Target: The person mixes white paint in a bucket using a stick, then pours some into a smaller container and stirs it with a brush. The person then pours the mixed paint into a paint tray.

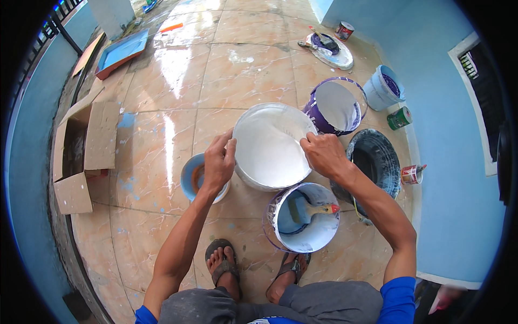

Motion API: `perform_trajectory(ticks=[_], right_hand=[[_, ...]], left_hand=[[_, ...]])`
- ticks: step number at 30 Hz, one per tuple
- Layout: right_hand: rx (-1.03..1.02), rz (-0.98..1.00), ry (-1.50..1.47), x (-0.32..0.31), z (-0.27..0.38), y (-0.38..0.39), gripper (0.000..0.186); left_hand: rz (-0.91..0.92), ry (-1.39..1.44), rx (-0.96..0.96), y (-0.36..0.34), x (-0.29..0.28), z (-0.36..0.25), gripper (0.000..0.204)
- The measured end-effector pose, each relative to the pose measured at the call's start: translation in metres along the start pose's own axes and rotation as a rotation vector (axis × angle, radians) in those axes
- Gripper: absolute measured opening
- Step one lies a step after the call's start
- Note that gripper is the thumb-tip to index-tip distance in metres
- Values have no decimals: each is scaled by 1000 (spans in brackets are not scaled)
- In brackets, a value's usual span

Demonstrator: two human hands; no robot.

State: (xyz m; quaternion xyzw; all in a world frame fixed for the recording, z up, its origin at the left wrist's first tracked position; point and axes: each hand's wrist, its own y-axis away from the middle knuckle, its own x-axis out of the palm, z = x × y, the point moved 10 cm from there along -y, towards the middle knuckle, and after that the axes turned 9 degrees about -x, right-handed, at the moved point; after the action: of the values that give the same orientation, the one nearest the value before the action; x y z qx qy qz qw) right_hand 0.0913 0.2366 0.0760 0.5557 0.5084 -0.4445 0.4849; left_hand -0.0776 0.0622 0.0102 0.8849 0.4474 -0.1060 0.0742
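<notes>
Left hand (pixel 220 162) and right hand (pixel 325 154) are gripping opposite sides of the white pail (pixel 264 187), right by the brush bucket (pixel 324 232); lopsided tug (can't judge how full) might slop paint (pixel 275 154) onto the tiles (pixel 253 73).

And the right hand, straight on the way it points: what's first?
The right hand is already at the white bucket's rim, so that first; then likely the white paint inside, though depth is unclear.

A porch, likely a home's: tiled floor (pixel 145 140), railing (pixel 49 31) at ten o'clock, blue wall (pixel 448 221) and window (pixel 484 100) toward three.
</notes>
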Motion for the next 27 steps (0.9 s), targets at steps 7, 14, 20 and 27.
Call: perform_trajectory(ticks=[7, 14, 20, 27], right_hand=[[50, 80, -282, -3, 8, 26, 16], [141, -5, -620, -1, 7, 23, 19], [270, -150, -727, -9, -16, 19, 17], [67, -388, -81, -39, -19, 11, 11]], left_hand=[[9, 0, -1, 0, 0, -1, 34], [-3, 7, -1, 0, -1, -3, 33], [10, 8, -15, 0, 0, -3, 34], [7, 8, -16, 1, 0, -1, 34]])
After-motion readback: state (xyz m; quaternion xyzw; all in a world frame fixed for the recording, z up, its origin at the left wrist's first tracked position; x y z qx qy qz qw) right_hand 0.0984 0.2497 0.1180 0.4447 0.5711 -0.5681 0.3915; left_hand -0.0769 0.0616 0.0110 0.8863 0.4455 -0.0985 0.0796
